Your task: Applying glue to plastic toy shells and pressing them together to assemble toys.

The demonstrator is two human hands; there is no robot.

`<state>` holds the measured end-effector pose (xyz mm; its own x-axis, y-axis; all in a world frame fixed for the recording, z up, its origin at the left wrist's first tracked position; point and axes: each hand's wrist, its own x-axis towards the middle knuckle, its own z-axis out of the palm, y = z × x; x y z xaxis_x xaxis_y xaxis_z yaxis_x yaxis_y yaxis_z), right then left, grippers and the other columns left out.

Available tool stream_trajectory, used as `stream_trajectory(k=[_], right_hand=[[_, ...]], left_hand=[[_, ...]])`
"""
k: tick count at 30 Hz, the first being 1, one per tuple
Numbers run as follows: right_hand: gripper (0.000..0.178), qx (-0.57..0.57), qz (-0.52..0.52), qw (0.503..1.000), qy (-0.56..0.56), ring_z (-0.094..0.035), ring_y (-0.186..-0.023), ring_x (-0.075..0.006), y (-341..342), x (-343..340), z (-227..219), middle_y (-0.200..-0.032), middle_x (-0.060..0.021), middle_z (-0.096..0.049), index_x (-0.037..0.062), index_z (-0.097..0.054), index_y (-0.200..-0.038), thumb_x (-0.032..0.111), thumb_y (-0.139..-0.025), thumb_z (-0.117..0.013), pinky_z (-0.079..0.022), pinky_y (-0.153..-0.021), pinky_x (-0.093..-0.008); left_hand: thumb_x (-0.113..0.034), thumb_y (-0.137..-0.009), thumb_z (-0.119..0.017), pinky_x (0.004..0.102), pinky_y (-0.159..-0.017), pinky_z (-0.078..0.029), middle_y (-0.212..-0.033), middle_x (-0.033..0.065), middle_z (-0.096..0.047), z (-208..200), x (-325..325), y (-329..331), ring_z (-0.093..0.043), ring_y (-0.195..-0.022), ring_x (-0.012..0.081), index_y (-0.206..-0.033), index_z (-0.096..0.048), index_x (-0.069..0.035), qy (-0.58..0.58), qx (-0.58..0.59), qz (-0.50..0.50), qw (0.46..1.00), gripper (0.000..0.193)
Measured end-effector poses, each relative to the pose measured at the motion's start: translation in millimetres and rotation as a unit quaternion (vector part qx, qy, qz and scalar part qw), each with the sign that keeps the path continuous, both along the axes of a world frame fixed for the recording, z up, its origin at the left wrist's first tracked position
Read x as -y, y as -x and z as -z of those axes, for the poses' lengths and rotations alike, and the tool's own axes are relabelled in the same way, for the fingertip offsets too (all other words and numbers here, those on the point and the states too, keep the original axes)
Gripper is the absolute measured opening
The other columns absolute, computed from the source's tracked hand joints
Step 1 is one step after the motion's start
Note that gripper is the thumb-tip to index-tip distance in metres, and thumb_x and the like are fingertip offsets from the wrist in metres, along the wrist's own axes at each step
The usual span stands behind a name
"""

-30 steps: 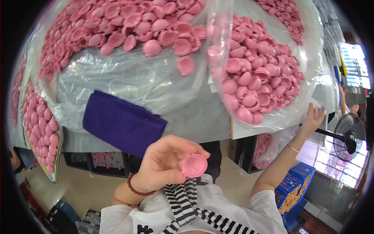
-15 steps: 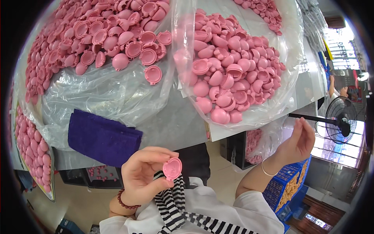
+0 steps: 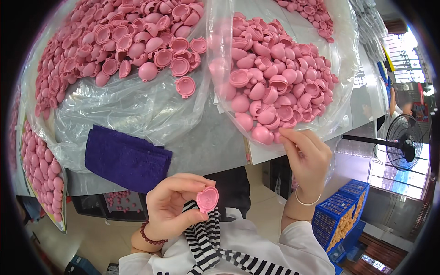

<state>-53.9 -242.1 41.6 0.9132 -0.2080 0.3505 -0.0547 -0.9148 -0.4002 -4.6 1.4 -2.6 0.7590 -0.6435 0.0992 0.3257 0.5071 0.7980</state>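
My left hand [image 3: 169, 206] pinches a round pink plastic half-shell [image 3: 207, 200] between thumb and fingertips, its hollow inside facing up, with small tabs on its rim. My right hand [image 3: 308, 158] is at the near edge of the right-hand pile of pink shells [image 3: 284, 87]. Its thumb and index finger close on a pink half-shell [image 3: 277, 138] there, which the fingertips partly cover. A folded purple cloth [image 3: 128, 158] lies on the grey table beyond my left hand.
A larger pile of pink shells [image 3: 123, 41] sits on clear plastic sheeting [image 3: 133, 110] at the left. More pink pieces [image 3: 41, 176] fill a container at the far left. Blue crates [image 3: 339, 213] and a black fan [image 3: 405, 142] stand to the right.
My right hand has swung left and forward from the open space at the right to the near edge of the right pile. My left hand still holds its half-shell.
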Motion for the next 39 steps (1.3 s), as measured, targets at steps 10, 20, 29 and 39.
stream_trajectory(k=[10,20,29,39], right_hand=[[0.028,-0.092,0.135,0.978,0.128,-0.048,-0.058,-0.0204,4.1,-13.4,-8.4,-0.066,-0.0065,-0.051,0.0021,-0.055,-0.078,0.015,-0.059,-0.071,-0.038,-0.051,-0.0308],[0.039,0.087,-0.013,0.996,0.004,-0.054,-0.070,-0.0224,3.6,-32.3,-8.1,-0.087,-0.0116,-0.060,0.0013,-0.061,-0.089,0.001,-0.051,-0.070,-0.044,-0.062,-0.0289],[0.030,0.031,-0.241,0.954,-0.175,-0.055,-0.068,-0.0190,-27.3,-63.4,-2.6,-0.089,-0.0080,-0.060,0.0039,-0.063,-0.087,0.003,-0.057,-0.066,-0.044,-0.060,-0.0279],[0.018,0.035,-0.306,0.940,-0.145,-0.056,-0.066,-0.0185,-23.5,-74.1,-6.5,-0.080,-0.0064,-0.064,0.0061,-0.066,-0.075,0.011,-0.058,-0.069,-0.044,-0.055,-0.0244]], left_hand=[[0.008,-0.066,-0.065,0.0312,-0.080,-0.047,-0.107,0.0222,-0.049,1.3,-4.3,-4.1,-0.055,-0.094,0.0229,-0.102,-0.047,0.007,0.014,-0.002,0.001,1.000,0.040],[0.007,-0.067,-0.065,0.0319,-0.082,-0.046,-0.106,0.0216,-0.050,-1.1,-11.1,-5.7,-0.054,-0.096,0.0231,-0.103,-0.047,0.007,0.022,-0.003,-0.008,1.000,0.040],[0.005,-0.074,-0.059,0.0308,-0.087,-0.042,-0.110,0.0195,-0.050,-6.0,-18.1,-4.5,-0.052,-0.100,0.0199,-0.110,-0.042,0.007,0.038,-0.108,0.010,0.993,0.040],[0.001,-0.071,-0.064,0.0298,-0.083,-0.044,-0.103,0.0160,-0.053,-4.9,-8.3,-1.2,-0.054,-0.095,0.0195,-0.102,-0.044,0.006,-0.031,-0.104,0.031,0.994,0.038]])
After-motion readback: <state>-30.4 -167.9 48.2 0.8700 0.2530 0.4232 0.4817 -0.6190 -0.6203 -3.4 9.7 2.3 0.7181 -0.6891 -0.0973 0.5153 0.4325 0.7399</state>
